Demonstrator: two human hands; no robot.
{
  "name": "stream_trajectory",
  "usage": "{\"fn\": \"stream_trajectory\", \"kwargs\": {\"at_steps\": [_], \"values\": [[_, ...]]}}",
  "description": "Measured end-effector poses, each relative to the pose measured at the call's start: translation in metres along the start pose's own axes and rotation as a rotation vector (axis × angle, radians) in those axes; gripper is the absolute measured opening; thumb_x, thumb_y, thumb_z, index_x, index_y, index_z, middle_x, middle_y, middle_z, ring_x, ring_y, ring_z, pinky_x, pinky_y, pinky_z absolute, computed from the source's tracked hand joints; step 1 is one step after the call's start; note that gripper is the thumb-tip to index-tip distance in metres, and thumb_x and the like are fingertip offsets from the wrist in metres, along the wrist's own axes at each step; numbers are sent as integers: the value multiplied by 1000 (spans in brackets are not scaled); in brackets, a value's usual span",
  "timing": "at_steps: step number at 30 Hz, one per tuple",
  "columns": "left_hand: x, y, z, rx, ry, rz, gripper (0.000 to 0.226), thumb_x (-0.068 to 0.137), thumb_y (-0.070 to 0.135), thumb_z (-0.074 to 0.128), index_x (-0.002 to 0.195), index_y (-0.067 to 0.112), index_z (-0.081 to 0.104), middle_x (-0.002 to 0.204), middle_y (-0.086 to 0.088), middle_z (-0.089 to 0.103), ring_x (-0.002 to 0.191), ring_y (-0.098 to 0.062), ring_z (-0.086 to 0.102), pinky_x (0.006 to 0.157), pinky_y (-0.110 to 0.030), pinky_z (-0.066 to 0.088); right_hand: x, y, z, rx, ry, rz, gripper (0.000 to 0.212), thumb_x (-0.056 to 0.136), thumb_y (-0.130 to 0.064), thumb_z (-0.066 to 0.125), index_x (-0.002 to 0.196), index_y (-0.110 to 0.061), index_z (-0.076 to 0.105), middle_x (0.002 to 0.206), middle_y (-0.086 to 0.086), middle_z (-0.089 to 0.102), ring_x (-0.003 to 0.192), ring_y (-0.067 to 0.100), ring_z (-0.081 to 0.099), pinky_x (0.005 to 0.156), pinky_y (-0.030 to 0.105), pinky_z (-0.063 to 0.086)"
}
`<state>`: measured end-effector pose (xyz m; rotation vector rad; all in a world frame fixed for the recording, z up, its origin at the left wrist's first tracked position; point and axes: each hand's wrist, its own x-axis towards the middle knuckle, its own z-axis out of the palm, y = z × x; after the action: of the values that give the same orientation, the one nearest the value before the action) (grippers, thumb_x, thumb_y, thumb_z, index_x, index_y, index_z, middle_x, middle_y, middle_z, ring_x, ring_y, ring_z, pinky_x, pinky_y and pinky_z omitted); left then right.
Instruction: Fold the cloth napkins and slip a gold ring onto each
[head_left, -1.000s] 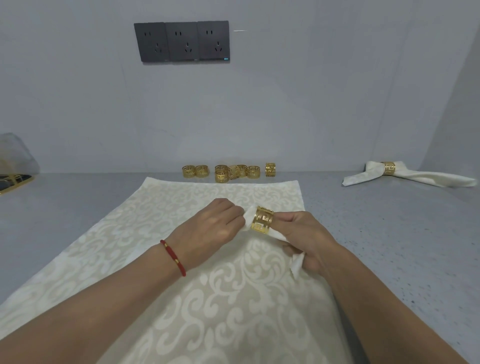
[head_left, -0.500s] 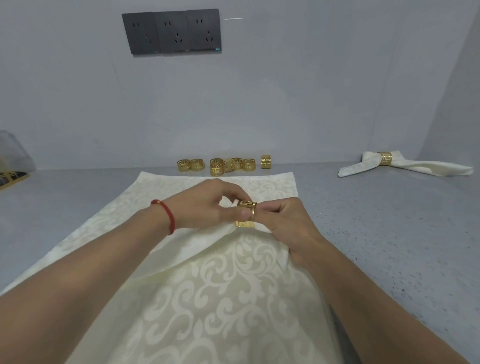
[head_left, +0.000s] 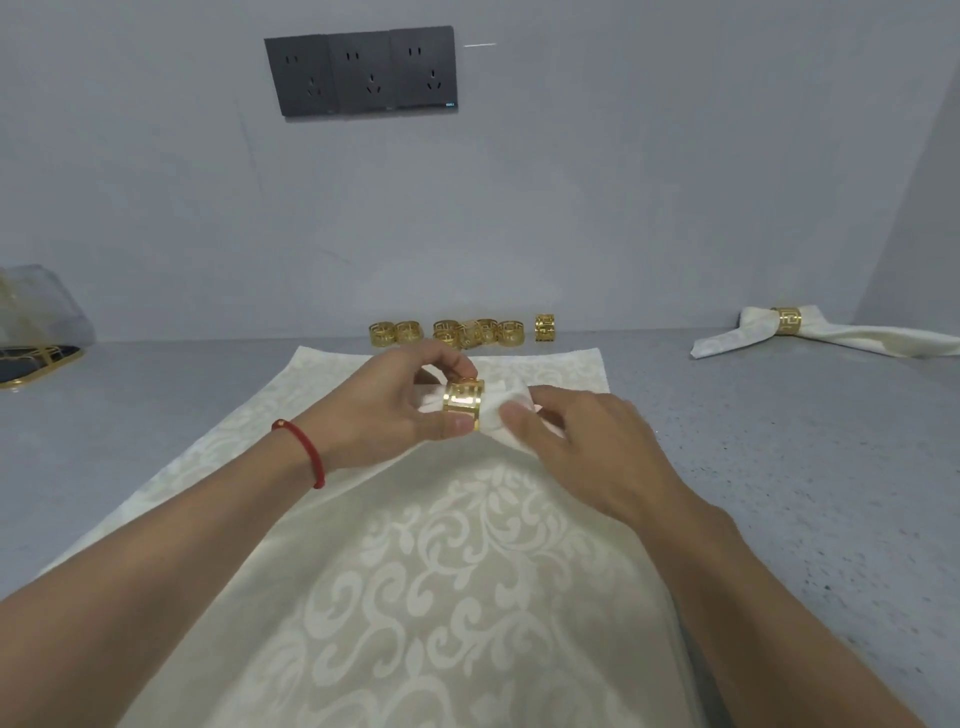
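Note:
A cream napkin (head_left: 447, 561) with a floral pattern hangs toward me, its bunched tip threaded through a gold ring (head_left: 464, 404). My left hand (head_left: 384, 415) pinches that ring between thumb and fingers. My right hand (head_left: 587, 452) grips the gathered napkin just right of the ring. Beneath lies another patterned cloth (head_left: 322, 384) spread flat on the grey table (head_left: 779, 493). Several spare gold rings (head_left: 457, 332) stand in a row at the back by the wall.
A finished napkin with a gold ring (head_left: 789, 332) lies at the back right. A gold-rimmed dark tray (head_left: 36, 358) and a translucent bag (head_left: 36, 306) sit at the far left edge. Dark wall sockets (head_left: 361, 70) hang above.
The ring has passed from my right hand to my left. My right hand has shifted onto the bunched cloth, and more of the napkin tip now pokes through the ring.

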<state>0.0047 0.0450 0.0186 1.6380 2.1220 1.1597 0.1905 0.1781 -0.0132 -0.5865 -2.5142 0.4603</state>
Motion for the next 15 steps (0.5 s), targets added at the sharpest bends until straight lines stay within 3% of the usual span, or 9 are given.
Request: {"fn": "stream_trajectory", "kwargs": {"at_steps": [2,4,6,8,12,14,15], "values": [[-2,7,-3,13,45,15,41,69,28,89,101,36,65,105,13,64,99,-17,63,91,-42,53,-1,-6,-3,-335,42,-128,35,108,-49,24,127,-33,48,96,-6,70,91,23,64,93,45,42],[-3,14,-8,25,66,24,42,67,25,92,100,33,66,103,13,66,98,-12,63,86,-32,53,3,-12,-8,-159,0,-93,36,110,-43,23,133,-25,44,94,-2,67,91,27,62,83,41,44],[-6,23,-12,3,69,12,41,67,20,92,99,29,68,98,11,69,87,-5,65,75,-20,50,8,-16,-6,215,-9,-32,30,110,-40,31,121,-25,53,81,-6,60,81,17,58,70,31,42],[-9,27,-16,-65,69,-3,41,66,15,92,99,25,70,92,6,70,76,-4,64,67,-18,49,11,-19,-6,437,42,-5,26,107,-38,43,104,-22,64,71,-10,55,64,5,49,58,22,35],[-21,33,-25,-228,-8,-13,40,73,16,87,109,19,71,100,1,72,87,-11,66,76,-23,53,11,-26,-15,564,145,23,24,102,-32,60,89,-18,73,47,-17,47,51,2,46,53,15,32],[-28,39,-26,-303,-37,-18,30,86,19,76,115,18,70,100,5,75,93,-9,69,79,-17,51,12,-31,-20,534,204,24,34,98,-41,63,84,-12,73,50,-2,48,53,14,50,57,32,42],[-30,39,-25,-320,-39,-12,25,91,18,69,117,17,69,92,11,75,87,-3,69,74,-10,49,12,-32,-22,522,220,21,43,96,-48,63,83,-7,71,58,14,53,59,29,57,59,41,48]]}}
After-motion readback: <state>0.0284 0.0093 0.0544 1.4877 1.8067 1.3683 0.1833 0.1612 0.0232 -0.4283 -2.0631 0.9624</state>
